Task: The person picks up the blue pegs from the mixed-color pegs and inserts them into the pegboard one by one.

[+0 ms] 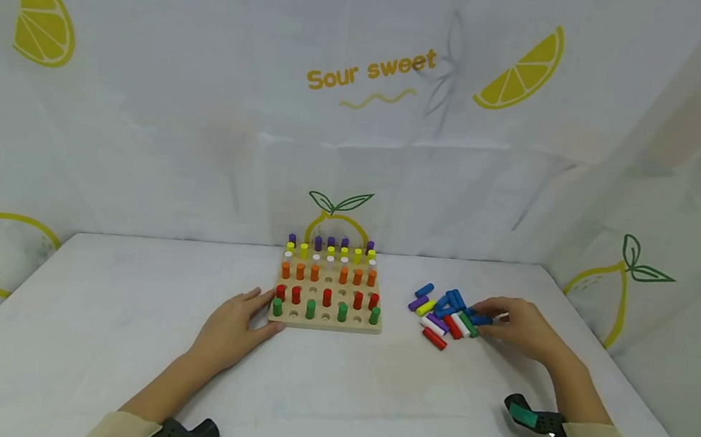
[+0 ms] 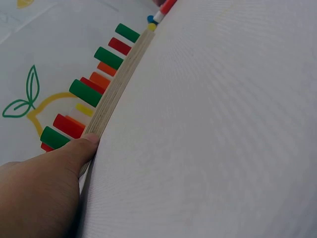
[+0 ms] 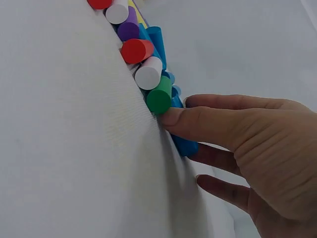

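A wooden pegboard (image 1: 326, 322) stands on the table, with rows of green, red, orange, white, yellow and purple pegs upright in it. My left hand (image 1: 232, 335) holds its near left corner; the thumb (image 2: 88, 141) presses the front edge and the other fingers lie along the left side. At the right, my right hand (image 1: 522, 330) is at the edge of a loose pile of pegs. Its thumb (image 3: 198, 121) is beside a green peg (image 3: 159, 96), and a blue peg (image 3: 184, 144) lies between thumb and fingers, which are spread. No firm pinch shows.
Loose red (image 1: 434, 339), white, purple, yellow (image 1: 425, 307) and blue pegs (image 1: 424, 290) lie to the board's right. Some holes in the red and green rows stand unfilled. A white cloth with lemon prints (image 1: 357, 161) hangs behind the table.
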A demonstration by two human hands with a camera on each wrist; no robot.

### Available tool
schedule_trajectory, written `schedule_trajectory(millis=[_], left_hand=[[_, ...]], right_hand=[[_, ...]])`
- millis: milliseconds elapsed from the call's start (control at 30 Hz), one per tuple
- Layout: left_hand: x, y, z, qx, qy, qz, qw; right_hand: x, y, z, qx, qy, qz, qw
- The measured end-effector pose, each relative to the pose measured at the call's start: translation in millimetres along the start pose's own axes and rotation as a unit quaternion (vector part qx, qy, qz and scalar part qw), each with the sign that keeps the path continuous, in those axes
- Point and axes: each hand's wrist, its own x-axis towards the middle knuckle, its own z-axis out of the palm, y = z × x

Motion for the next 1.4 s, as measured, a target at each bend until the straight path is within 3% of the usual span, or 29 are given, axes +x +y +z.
schedule_trajectory(millis=[600,1033,1400], left_hand=[[-0.7,0.6,-0.9,-0.001,0.004,0.004,1.0000],[-0.9,-0.5,0.5,-0.005,0.004,0.006,1.0000],[-1.0,-0.5,0.7,-0.004,0.005,0.009,0.9999]], right_hand=[[-1.7,13.5,-1.5,-0.022,0.021,0.013,0.9995],[-2.5,-5.3,-14.3,-0.020,0.051,-0.011,0.9984],[-5.7,-22.6,-24.0,0.016,0.047,-0.044,0.9978]])
